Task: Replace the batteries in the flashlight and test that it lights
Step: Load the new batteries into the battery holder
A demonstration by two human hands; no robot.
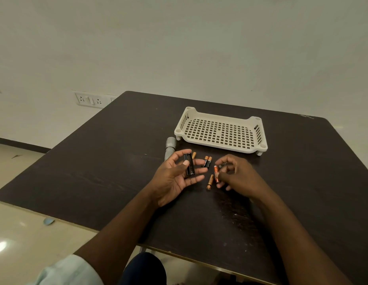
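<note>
My left hand (pixel 174 177) holds a black battery holder (pixel 189 165) between thumb and fingers, palm up. My right hand (pixel 232 175) pinches an orange battery (pixel 215 171) just above the dark table (pixel 96 171). A grey flashlight (pixel 170 148) lies on the table behind my left hand, partly hidden by my fingers. Two black-and-copper batteries (pixel 207 161) lie side by side between my hands. Another battery (pixel 209 182) lies below them, and one copper end (pixel 193 155) shows behind the holder.
A white perforated plastic tray (pixel 220 130) stands at the back of the table with nothing in it. A wall socket plate (pixel 90 100) is on the wall at the left. The table's near edge runs just in front of my lap.
</note>
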